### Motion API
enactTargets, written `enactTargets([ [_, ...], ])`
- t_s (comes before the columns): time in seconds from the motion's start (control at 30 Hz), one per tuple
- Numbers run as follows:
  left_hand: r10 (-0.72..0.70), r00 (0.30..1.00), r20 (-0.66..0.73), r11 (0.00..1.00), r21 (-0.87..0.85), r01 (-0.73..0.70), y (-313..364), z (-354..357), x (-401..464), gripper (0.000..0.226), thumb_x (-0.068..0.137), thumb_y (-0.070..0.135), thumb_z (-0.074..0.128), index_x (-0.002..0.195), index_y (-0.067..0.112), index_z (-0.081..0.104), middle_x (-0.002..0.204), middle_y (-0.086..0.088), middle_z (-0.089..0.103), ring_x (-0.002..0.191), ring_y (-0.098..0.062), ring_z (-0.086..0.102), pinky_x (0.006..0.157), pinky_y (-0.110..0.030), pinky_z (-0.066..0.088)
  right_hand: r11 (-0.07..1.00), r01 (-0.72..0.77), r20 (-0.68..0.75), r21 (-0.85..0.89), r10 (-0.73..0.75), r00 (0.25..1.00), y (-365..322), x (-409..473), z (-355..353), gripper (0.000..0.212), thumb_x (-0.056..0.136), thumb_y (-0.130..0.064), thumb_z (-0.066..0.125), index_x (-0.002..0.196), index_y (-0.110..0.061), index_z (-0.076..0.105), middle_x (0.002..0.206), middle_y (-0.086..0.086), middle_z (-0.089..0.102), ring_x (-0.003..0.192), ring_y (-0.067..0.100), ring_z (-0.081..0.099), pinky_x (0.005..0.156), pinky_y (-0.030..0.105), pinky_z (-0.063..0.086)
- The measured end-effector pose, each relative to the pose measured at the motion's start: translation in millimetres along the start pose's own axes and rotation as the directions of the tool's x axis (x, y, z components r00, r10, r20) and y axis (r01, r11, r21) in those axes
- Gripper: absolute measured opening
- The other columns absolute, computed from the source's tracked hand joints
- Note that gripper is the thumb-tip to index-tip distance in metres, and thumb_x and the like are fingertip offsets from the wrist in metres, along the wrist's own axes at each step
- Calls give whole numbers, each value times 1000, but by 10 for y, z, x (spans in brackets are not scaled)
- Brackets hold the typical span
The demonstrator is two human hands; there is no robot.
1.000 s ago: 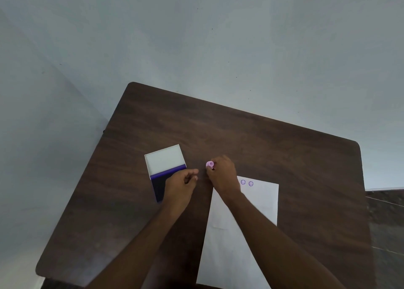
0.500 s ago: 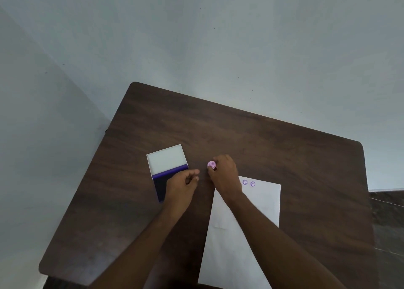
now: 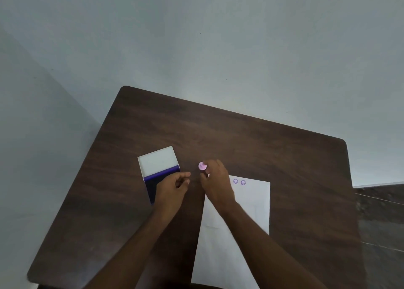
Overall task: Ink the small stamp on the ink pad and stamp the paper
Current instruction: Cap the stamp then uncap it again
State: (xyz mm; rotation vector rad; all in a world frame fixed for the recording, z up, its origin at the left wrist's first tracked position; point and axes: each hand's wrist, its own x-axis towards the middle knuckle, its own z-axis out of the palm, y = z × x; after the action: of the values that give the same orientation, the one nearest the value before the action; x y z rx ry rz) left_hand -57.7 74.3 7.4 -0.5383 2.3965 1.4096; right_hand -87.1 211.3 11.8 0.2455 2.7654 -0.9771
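Note:
My right hand (image 3: 216,182) holds the small pink round stamp (image 3: 202,166) at its fingertips, over the dark table just beyond the top left corner of the white paper (image 3: 251,205). Two purple stamped marks (image 3: 239,182) sit side by side near the paper's top edge. The ink pad (image 3: 153,185) lies open to the left, with its white lid (image 3: 157,163) folded back and the dark blue pad partly hidden under my left hand (image 3: 172,190). That hand rests on the pad's right side with its fingers curled.
The dark wooden table (image 3: 240,135) stands against pale walls, its far corner at the upper left. A darker floor strip (image 3: 380,223) shows beyond the table's right edge.
Both hands stay almost where they were. The right hand with the stamp has tilted slightly; the small shift of the scene comes from the camera.

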Motion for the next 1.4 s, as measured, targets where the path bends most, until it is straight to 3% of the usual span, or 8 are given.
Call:
enactTargets([
  [0.1, 0, 1000, -2, 1000, 6, 0, -27, -13, -35, 26, 92, 18, 62, 117, 19, 67, 117, 2, 69, 97, -3, 58, 84, -17, 42, 1000, -26, 33, 14, 25, 999, -37, -115, -38, 32, 93, -11, 56, 125, -9, 58, 126, 8, 60, 113, 19, 57, 97, 24, 42],
  [0.23, 15, 1000, 16, 1000, 13, -15, -18, -20, -101, 26, 93, 18, 61, 118, 19, 67, 119, 2, 69, 104, -7, 60, 89, -21, 43, 988, -148, 82, 37, 144, 986, -22, -153, -56, 37, 95, -16, 57, 131, -10, 54, 132, 7, 59, 117, 20, 56, 101, 26, 41],
  [0.4, 29, 999, 41, 999, 25, -31, -10, 20, -210, 26, 93, 21, 61, 119, 19, 67, 119, 1, 68, 109, -13, 62, 90, -25, 46, 992, -122, 16, 25, 121, 992, 97, -284, -109, 26, 93, -16, 58, 118, -9, 63, 119, 8, 66, 106, 19, 61, 96, 26, 46],
  [0.6, 28, 999, 40, 999, 20, -29, 39, 74, -306, 25, 93, 23, 61, 117, 20, 67, 119, 1, 68, 107, -13, 61, 90, -28, 48, 994, -96, -47, 60, 99, 994, 245, -397, -182, 24, 86, -6, 63, 109, -11, 68, 113, 6, 69, 100, 16, 63, 85, 14, 39],
  [1.1, 64, 998, 11, 998, 11, -65, 45, 143, -269, 23, 93, 21, 62, 115, 23, 67, 118, 4, 68, 101, -7, 61, 85, -22, 47, 987, -145, -68, 68, 150, 986, 424, -373, -226, 18, 85, -12, 67, 102, -11, 71, 108, 6, 71, 95, 16, 64, 87, 23, 48],
  [1.4, 72, 997, 3, 997, 13, -72, 66, 105, -147, 23, 92, 18, 62, 114, 22, 67, 116, 4, 69, 98, -5, 61, 83, -19, 47, 985, -165, -43, 48, 167, 985, 344, -88, -181, 18, 87, -17, 66, 101, -8, 71, 103, 7, 73, 88, 15, 65, 75, 18, 45],
])
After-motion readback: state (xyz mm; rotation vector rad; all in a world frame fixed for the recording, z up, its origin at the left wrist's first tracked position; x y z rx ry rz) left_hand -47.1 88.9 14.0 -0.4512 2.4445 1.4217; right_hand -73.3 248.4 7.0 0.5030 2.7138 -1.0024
